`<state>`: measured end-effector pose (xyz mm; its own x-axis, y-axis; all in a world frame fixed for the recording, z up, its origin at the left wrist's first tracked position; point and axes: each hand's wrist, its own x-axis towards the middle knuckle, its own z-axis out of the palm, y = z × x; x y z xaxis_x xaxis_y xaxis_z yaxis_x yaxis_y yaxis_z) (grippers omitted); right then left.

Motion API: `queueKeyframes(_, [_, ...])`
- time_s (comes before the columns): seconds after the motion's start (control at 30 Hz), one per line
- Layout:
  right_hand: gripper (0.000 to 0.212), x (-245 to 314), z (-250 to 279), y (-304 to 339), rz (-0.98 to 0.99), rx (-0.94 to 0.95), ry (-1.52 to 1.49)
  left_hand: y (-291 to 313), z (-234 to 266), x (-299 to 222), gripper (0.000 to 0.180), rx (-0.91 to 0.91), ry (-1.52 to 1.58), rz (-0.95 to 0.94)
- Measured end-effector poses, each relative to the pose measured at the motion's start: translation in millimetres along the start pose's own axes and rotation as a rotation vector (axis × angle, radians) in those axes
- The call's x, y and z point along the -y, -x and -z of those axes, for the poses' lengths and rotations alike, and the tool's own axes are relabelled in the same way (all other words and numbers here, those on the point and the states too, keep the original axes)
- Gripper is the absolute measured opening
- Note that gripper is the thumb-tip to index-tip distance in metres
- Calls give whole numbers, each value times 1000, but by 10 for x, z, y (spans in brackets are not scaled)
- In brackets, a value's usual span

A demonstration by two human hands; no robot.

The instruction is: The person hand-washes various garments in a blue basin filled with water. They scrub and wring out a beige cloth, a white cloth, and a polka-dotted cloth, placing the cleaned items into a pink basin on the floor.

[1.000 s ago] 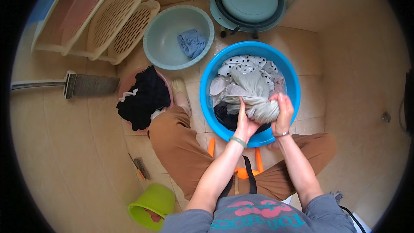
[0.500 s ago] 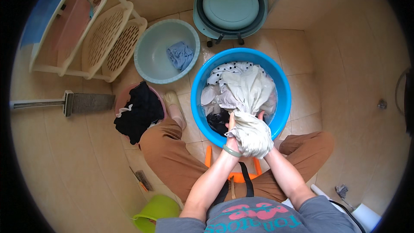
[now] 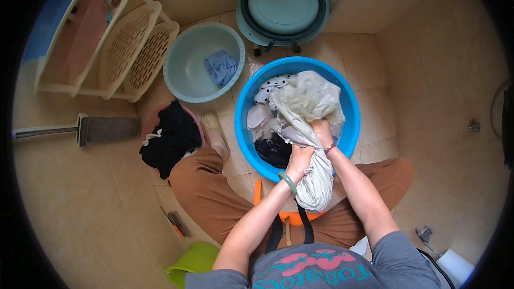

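Note:
A wet white cloth (image 3: 310, 96) stretches across the blue basin (image 3: 243, 83), bunched up at its far part. Its gathered near end hangs over the basin's near rim towards my lap. My left hand (image 3: 300, 159), a green bangle at its wrist, is closed round the gathered cloth at the near side. Farther in and to the right, my right hand (image 3: 322, 132) grips the same cloth, its fingertips hidden in the folds. Beside the cloth in the basin lie a polka-dot white fabric (image 3: 274, 84) and a black item (image 3: 274, 151).
A pale green basin (image 3: 182, 69) with a blue cloth (image 3: 220, 67) stands at the far left. Nearer is a pink basin (image 3: 199, 120) heaped with black clothing (image 3: 174, 134). Folded tubs (image 3: 284, 2), a cream rack (image 3: 128, 48), a squeegee mop (image 3: 110, 129) and a green bucket (image 3: 193, 262) surround me.
My right hand has moved farther into the basin along the cloth. My left hand now grips it from above, and the near end hangs lower and longer. The far part has spread out.

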<state>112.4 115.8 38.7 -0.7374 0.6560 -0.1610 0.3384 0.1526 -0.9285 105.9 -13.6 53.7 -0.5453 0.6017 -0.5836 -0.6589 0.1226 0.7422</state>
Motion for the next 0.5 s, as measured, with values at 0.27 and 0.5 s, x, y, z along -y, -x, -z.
queueKeyframes(0.27, [51, 300, 104, 2, -428, 105, 449, -38, 318, 5, 33, 153, 906, 276])
queueKeyframes(0.5, [48, 413, 111, 381, -508, 403, 658, 60, 125, -616, 80, 60, 680, 212])
